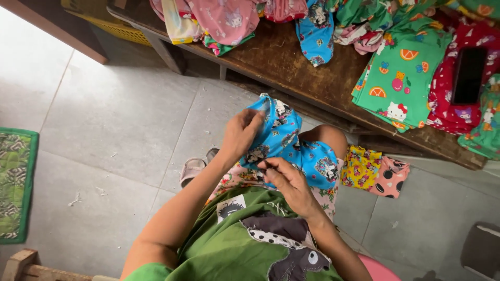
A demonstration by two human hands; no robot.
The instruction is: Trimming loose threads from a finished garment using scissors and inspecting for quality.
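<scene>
Blue cotton garment printed with black-and-white cartoon cats (pixel 291 148) lies bunched over the seated person's lap and raised knee, just in front of a low dark wooden bench (pixel 307 73) heaped with folded printed clothes. Left hand (pixel 240 132) grips the garment's upper edge, fingers curled and pinched into the cloth, wrist bent and forearm rising from the lap. Right hand (pixel 286 179) sits lower, thumb and forefinger pressed together on a fold — whether they hold a thread or small tool, I cannot tell. If either pinch loosens, the slack fabric could slide off the knee onto the grey tiled floor (pixel 114 119) — the cloth hangs largely unsupported. A black phone (pixel 469 75) rests on the bench pile.
</scene>
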